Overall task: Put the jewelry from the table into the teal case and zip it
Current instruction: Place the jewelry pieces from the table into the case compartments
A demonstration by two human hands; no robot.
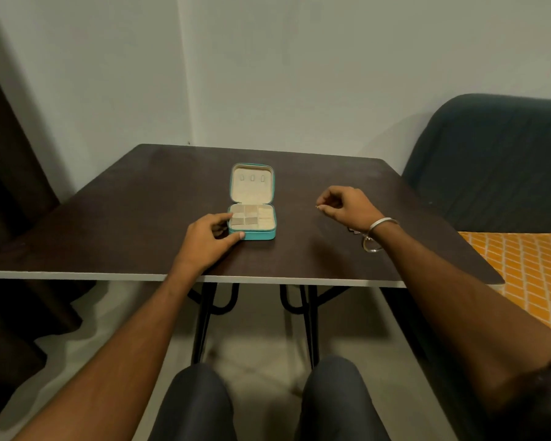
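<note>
Here, the left hand (208, 238) steadies the open teal case (252, 221) at table (109, 218) centre; right hand (342, 205), well right, pinches a tiny jewelry piece (317, 206), easily fumbled in transit.

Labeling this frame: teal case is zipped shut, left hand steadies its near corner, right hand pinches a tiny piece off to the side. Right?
Not quite. The head view shows the teal case lying open, its lid folded back and the compartments exposed. The rest holds: the left hand steadies its near corner, and the right hand pinches a tiny piece off to the side.
</note>
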